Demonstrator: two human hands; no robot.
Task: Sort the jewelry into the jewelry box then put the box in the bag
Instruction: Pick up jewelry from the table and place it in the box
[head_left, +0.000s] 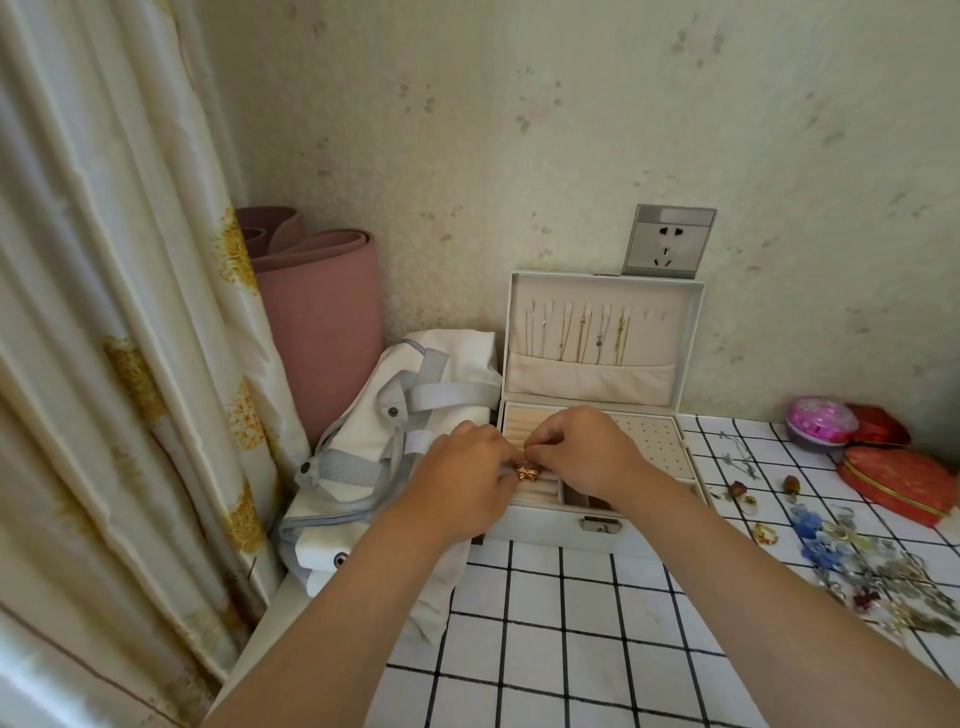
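No words, brands or numbers can be read. The wall socket (668, 243) beyond the right hand (582, 452) shows only plug holes on a plain grey plate. The red fabric case (898, 486), well to that hand's right, is too blurred to show any marking.

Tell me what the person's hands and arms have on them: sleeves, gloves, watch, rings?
The left hand and right hand are bare, no gloves. The left forearm and right forearm are uncovered to the frame's edge, no sleeve in view. No watch or bracelet on either wrist. Rings: cannot tell, fingers partly hidden.
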